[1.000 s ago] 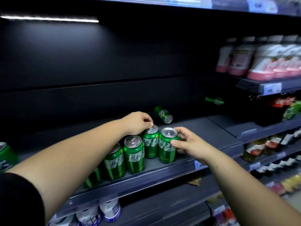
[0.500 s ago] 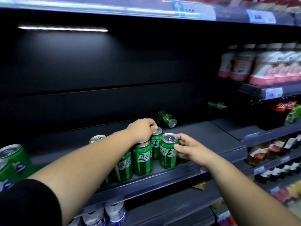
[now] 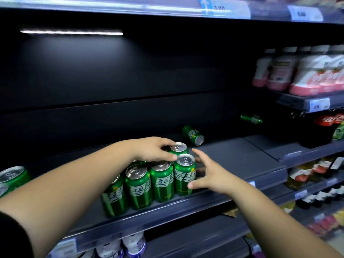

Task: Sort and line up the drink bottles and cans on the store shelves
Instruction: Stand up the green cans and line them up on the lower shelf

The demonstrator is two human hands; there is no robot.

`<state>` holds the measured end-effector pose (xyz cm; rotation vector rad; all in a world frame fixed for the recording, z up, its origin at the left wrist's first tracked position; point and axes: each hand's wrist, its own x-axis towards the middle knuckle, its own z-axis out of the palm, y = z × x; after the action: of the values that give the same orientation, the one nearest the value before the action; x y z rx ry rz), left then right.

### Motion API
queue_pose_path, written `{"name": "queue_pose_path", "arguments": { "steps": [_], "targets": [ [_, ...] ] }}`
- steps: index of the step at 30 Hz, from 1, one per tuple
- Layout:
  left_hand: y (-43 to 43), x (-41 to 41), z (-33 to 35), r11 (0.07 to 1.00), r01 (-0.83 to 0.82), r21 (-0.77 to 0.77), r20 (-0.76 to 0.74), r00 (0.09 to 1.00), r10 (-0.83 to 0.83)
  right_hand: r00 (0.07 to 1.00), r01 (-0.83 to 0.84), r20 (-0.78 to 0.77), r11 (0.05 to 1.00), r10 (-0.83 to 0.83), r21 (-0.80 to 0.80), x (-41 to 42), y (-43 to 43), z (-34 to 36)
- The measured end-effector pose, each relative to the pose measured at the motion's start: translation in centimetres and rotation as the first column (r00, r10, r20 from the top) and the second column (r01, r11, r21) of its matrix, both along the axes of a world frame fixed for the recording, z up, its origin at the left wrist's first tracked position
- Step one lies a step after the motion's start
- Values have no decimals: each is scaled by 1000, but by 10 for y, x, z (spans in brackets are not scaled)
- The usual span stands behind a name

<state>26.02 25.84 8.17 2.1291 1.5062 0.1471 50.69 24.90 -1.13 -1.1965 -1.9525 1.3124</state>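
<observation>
- Our left hand (image 3: 154, 148) lies over the back of the cluster of cans, fingers bent beside the rear can (image 3: 179, 147). It hides what is beneath it, so we cannot tell whether it grips anything.
- Our right hand (image 3: 210, 174) is spread wide and holds nothing. Its thumb tip meets the side of the front can (image 3: 185, 176).
- The leftmost can (image 3: 113, 198) is partly behind our left forearm.
- The edge cans (image 3: 13, 176) are cut off by the frame.
- The fallen can (image 3: 193, 135) and a dim green bottle (image 3: 251, 119) lie at the back.
- The front row stands near the shelf lip (image 3: 186, 207), with bare shelf floor to its right.
</observation>
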Motion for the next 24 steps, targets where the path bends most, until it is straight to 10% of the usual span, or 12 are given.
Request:
{"name": "queue_pose_path", "arguments": {
  "steps": [14,19,24],
  "targets": [
    [-16,20,-10,978,117,174,-268,961,-68,971,-205,125,979,203,1,-8,20,10],
    [-3,49,-8,973,-63,220,-117,989,91,982,55,-183,997,-43,59,19,58,11],
    [8,74,-17,949,-172,264,-182,957,224,957,269,-154,952,-247,143,35,112,-4]
  ]
}}
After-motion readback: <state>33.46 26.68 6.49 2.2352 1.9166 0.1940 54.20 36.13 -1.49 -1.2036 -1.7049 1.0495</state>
